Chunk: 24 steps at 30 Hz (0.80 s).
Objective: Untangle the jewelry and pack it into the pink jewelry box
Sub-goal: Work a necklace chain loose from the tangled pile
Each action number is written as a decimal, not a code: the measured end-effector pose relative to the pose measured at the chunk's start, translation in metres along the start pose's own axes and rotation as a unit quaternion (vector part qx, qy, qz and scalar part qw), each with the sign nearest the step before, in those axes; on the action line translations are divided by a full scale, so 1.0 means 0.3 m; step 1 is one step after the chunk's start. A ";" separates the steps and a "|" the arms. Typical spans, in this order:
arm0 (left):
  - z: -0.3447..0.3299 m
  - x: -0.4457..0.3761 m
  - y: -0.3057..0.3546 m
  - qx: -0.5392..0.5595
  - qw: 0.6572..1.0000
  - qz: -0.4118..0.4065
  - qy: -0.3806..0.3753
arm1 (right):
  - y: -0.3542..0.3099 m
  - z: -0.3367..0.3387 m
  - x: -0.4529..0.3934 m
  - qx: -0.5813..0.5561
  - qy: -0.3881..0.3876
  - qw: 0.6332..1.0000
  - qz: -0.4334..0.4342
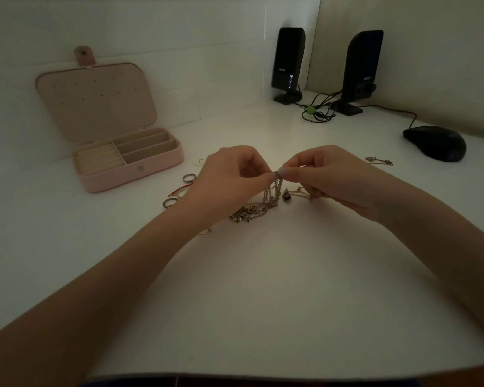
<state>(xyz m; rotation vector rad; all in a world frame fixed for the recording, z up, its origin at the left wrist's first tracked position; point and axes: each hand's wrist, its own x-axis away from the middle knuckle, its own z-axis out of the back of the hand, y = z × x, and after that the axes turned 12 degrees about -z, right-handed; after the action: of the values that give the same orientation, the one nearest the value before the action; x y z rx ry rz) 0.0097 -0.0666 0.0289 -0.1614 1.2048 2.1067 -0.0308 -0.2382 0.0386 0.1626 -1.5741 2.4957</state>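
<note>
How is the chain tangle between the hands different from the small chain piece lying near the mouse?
The chain tangle is pinched at its top by the left hand and the right hand and hangs down to the table; the small chain piece lies flat, untouched. The tangle is bigger, with many strands bunched together; the small piece looks thin and stretched out. Both are outside the pink jewelry box.

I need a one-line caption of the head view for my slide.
Both hands, left and right, pinch tangled chains above a white desk; the pink box stands open.
</note>
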 end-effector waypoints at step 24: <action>0.028 -0.011 -0.009 -0.007 0.996 0.085 0.027 | -0.012 0.020 0.011 -0.015 -0.015 1.000 -0.022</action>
<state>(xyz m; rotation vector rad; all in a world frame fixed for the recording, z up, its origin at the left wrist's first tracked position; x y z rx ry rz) 0.0158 -0.0607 0.0330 -0.1260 1.2744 2.2710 -0.0333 -0.2416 0.0450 0.2298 -1.6003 2.4456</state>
